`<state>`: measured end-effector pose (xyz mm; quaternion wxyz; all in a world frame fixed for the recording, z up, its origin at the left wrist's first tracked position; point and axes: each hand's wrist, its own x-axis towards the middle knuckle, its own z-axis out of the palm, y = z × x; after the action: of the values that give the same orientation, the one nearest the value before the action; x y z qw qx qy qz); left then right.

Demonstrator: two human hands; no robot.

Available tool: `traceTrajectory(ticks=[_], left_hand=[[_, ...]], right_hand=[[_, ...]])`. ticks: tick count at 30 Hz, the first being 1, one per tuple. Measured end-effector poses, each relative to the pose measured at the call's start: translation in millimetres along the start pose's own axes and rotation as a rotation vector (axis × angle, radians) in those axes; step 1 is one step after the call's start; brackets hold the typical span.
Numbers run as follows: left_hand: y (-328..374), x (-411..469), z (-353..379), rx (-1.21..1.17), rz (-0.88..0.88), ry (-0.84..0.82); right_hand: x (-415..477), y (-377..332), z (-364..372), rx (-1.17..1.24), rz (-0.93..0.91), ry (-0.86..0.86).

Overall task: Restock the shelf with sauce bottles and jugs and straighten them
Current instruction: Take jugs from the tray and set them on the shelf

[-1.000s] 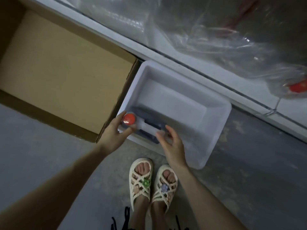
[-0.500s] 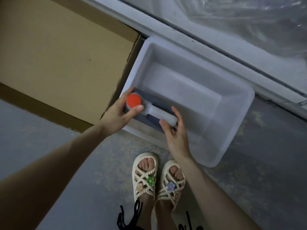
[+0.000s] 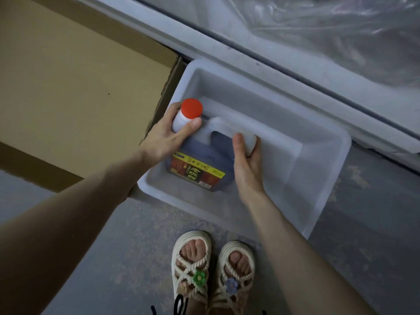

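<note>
A jug of dark sauce (image 3: pixel 205 155) with a red cap (image 3: pixel 192 108), a white handle and a red-and-yellow label is lifted partly out of the white plastic bin (image 3: pixel 318 178) on the floor. My left hand (image 3: pixel 169 135) grips the jug's white neck just under the cap. My right hand (image 3: pixel 246 160) curls round the far end of the handle. The jug tilts, cap toward the upper left.
An open cardboard box (image 3: pixel 75 87) lies against the bin's left side. A white shelf base (image 3: pixel 261 55) runs diagonally behind the bin, with clear plastic sheeting (image 3: pixel 329 30) above it. My sandalled feet (image 3: pixel 213 271) stand on the grey floor just in front.
Both hands have raised the jug from the bin's bottom, so its label now shows. The view has shifted closer to the bin.
</note>
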<state>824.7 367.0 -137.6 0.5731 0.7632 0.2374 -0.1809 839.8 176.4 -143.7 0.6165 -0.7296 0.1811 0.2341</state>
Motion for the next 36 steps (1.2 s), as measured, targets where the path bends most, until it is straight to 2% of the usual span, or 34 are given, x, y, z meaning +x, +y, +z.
traceTrajectory(ticks=[5, 10, 15, 20, 26, 36], left_hand=[[13, 22, 4, 0.011, 0.032, 0.028], [28, 6, 8, -0.008, 0.034, 0.085], [89, -39, 2, -0.025, 0.068, 0.113], [190, -103, -20, -0.063, 0.117, 0.112], [354, -189, -65, -0.033, 0.197, 0.152], [614, -345, -128, 0.025, 0.497, 0.326]], right_hand=[[24, -9, 2, 0.002, 0.001, 0.026], [13, -38, -11, -0.038, -0.015, 0.014], [-30, -99, -36, -0.044, -0.017, 0.000], [-92, -201, -63, -0.097, -0.048, 0.021], [-177, -365, -100, -0.068, -0.126, 0.045], [-342, -618, -161, -0.084, -0.435, 0.171]])
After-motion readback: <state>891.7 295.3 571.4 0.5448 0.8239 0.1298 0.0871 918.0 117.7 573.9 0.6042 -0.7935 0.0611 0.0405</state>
